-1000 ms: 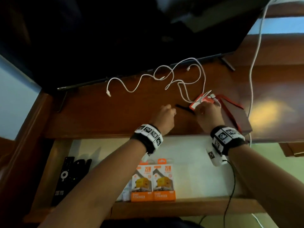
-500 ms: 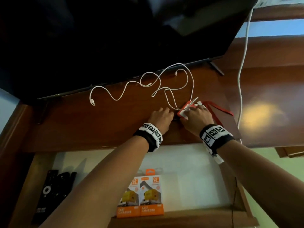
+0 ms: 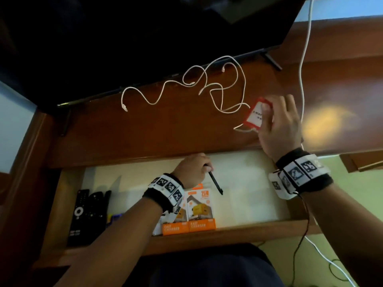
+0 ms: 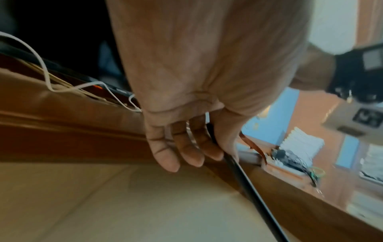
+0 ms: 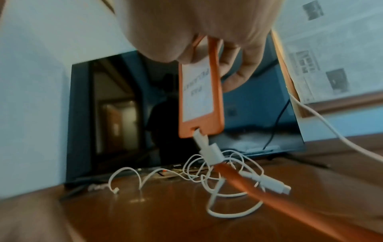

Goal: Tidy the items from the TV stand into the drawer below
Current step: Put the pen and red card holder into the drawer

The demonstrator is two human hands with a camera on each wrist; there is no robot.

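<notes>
Left hand (image 3: 191, 169) at centre frame in the head view, over the back of the open drawer (image 3: 244, 226), fingers curled round a thin black pen (image 3: 215, 183); pen slanting down and to the right, its lower tip above the pale drawer floor. In the left wrist view, 3 fingers (image 4: 186, 147) folded in and the pen (image 4: 248, 188) pinched against the thumb side, running toward the lower right of that frame. Right hand (image 3: 278, 125) at right of centre, above the wooden TV stand top (image 3: 124, 133), pinching a red badge holder (image 3: 256, 114) with a white card in it. In the right wrist view, the badge holder (image 5: 202, 101) hanging upright from thumb and curled fingers, a white clip at its lower end joined to a red lanyard (image 5: 269, 196) trailing to the lower right. White cable (image 3: 186, 88) in loose loops across the stand top in the upper middle, 1 loop reaching just beside the badge holder. Inside the drawer, lower middle: 2 orange charger boxes (image 3: 189, 214) side by side, partly behind the left wrist. At lower left, 2 black remotes (image 3: 87, 214) lying next to each other along the drawer's left end. Dark TV (image 3: 134, 38) filling the upper left and top. Another white cord (image 3: 304, 59) hanging down the right side of the frame.
</notes>
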